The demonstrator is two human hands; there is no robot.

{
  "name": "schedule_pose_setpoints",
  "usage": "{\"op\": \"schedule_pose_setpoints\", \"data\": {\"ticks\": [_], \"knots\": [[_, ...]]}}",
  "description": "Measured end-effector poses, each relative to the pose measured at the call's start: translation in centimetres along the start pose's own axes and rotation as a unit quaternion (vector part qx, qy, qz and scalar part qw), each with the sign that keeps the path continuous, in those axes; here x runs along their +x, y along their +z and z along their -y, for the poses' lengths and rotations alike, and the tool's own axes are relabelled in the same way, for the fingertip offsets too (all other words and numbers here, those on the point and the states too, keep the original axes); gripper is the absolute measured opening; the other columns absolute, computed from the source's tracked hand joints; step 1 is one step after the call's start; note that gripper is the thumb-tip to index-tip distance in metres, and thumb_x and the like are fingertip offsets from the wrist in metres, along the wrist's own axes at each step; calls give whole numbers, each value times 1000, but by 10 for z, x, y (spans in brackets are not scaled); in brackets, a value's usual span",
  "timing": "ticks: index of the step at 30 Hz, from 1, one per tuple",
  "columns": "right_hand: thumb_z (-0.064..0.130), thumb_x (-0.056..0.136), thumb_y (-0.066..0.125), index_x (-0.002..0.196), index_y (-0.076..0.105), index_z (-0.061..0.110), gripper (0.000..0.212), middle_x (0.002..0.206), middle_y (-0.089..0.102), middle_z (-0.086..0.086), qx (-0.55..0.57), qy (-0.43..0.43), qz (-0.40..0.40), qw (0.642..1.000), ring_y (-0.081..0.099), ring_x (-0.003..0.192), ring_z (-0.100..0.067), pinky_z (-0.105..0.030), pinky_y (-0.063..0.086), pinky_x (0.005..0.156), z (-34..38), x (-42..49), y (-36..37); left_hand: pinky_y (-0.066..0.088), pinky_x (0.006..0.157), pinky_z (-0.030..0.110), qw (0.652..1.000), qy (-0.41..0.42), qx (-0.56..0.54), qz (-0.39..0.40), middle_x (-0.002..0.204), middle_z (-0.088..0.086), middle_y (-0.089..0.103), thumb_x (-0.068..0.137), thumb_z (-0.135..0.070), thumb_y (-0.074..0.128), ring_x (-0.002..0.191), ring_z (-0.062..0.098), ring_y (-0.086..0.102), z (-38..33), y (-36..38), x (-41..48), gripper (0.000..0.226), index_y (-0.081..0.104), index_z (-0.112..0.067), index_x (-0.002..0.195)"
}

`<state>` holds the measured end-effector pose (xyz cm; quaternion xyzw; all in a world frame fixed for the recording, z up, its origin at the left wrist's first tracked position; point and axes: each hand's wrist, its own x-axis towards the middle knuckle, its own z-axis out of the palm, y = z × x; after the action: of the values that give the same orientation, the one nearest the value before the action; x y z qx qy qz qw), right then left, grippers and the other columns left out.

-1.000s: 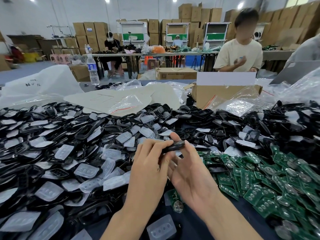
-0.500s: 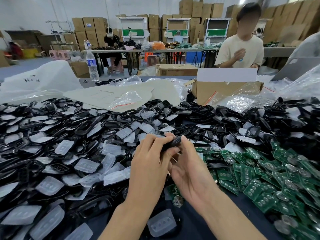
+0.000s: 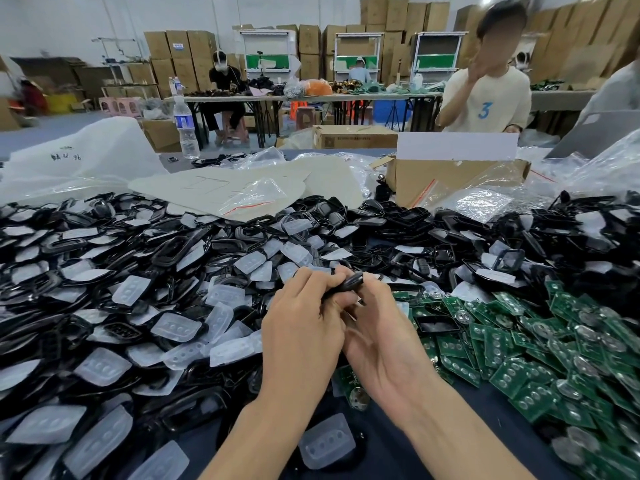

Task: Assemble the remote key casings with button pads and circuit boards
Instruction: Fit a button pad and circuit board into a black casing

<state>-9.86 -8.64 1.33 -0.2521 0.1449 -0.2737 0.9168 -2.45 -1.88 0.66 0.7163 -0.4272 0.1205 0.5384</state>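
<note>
Above the parts heap, casing [image 3: 347,284]: black, edge-on, held between both hands.
Left hand [image 3: 304,320]: back facing up, fingers curled, pinching the casing's left end.
Right hand [image 3: 384,341]: palm turned inward, fingertips gripping the casing's right end.
Circuit boards [image 3: 519,344]: green pile, right of the hands.

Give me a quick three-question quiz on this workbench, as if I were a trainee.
1. True or false: the left hand and right hand both grip one black casing.
2. The green circuit boards lie on the person's: A) left B) right C) lap.
3. What stands upright beyond the white bag?
Key: 1 true; 2 B; 3 a water bottle.
</note>
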Motion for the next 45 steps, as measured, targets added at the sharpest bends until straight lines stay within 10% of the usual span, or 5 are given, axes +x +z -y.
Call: {"op": "schedule_pose_setpoints", "data": {"ticks": [9, 15, 28, 45], "knots": [[23, 103, 56, 99, 80, 4, 31, 99, 74, -13, 6, -3, 18, 1000, 72, 76, -15, -25, 59, 72, 0, -2, 0, 55, 77, 38, 999, 21, 21, -15, 99, -16, 65, 87, -4, 69, 94, 8, 65, 0, 0, -1, 32, 73, -28, 107], [30, 87, 61, 124, 70, 15, 42, 122, 72, -10, -125, -113, 27, 985, 67, 115, -18, -30, 52, 103, -3, 2, 2, 53, 83, 27, 989, -58, -132, 10, 100, -15, 69, 95, -15, 65, 97, 8, 67, 6, -2, 5, 27, 72, -39, 105], [16, 95, 69, 94, 76, 38, 23, 101, 73, 11, -444, -319, -59, 835, 67, 99, -2, -10, 47, 79, 3, -10, 0, 56, 80, 28, 887, -192, -411, 84, 91, 0, 74, 80, -40, 75, 76, 16, 68, 17, -10, 13, 15, 76, -29, 90], [8, 95, 66, 83, 73, 39, 34, 89, 73, 12, -482, -326, -109, 806, 67, 87, -5, -14, 50, 74, 3, -10, 1, 57, 82, 31, 900, -178, -386, 93, 91, -3, 74, 86, -32, 66, 77, 16, 67, 17, -7, 10, 8, 73, -34, 86]]}}
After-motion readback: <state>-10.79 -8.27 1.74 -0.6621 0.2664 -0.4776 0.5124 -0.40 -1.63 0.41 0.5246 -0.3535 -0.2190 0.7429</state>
